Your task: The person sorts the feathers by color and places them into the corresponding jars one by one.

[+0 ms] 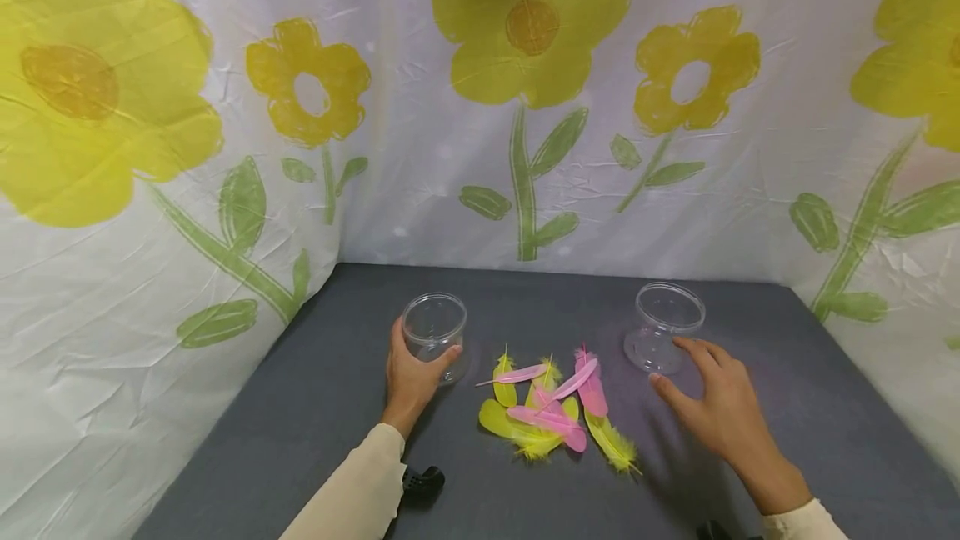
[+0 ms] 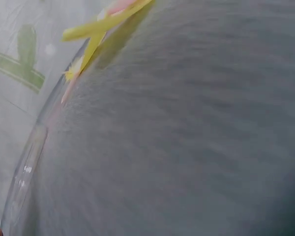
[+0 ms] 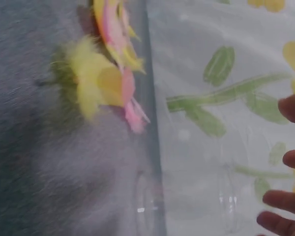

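Both jars empty, feathers unsorted btwn them; left hand grips left jar; right hand, fingers spread, nears right jar.

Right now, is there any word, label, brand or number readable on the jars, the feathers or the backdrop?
None. The left clear jar and right clear jar show no label, the pink and yellow feathers bear nothing, and the backdrop cloth carries only printed yellow flowers, no lettering.
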### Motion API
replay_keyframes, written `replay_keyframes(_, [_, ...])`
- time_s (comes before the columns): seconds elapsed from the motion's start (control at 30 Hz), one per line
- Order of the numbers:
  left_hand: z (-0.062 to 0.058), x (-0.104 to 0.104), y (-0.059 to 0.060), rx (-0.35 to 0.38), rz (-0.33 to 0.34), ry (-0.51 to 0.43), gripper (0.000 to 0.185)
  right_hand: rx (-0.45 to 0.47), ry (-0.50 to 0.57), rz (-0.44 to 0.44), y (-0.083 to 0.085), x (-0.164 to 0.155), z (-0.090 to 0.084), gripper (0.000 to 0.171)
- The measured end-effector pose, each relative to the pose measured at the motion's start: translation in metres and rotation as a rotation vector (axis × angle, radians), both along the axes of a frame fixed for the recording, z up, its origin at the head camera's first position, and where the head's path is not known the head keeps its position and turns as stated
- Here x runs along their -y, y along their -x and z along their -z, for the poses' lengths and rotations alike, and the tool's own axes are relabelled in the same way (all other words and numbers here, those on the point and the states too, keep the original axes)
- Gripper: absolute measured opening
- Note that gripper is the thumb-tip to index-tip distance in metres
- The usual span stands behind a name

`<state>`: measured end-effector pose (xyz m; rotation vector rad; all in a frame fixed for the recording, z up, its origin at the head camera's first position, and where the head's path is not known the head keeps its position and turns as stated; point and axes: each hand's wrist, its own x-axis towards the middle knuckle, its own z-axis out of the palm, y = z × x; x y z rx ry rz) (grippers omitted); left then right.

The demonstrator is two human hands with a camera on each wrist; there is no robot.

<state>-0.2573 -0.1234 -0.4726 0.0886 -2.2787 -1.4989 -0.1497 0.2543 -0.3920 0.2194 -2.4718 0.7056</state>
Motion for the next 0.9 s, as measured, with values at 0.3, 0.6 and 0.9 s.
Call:
replay_keyframes(0.3, [-0.002, 0.006, -0.032, -0.051, 0.003, -0.006, 0.108, -0.027, 0.145, -0.016, 0.013, 0.003, -0.014, 0.04])
replay_keyframes(0.6, [0.0, 0.009, -0.068, -0.083, -0.01, -0.015, 0.104, 0.137, 0.288, 0.027, 0.034, 0.012, -0.008, 0.033])
replay_keyframes(0.9, [0.005, 0.012, -0.079, -0.089, -0.032, 0.004, 0.105, 0.332, 0.423, 0.011, 0.065, 0.03, 0.023, 0.03])
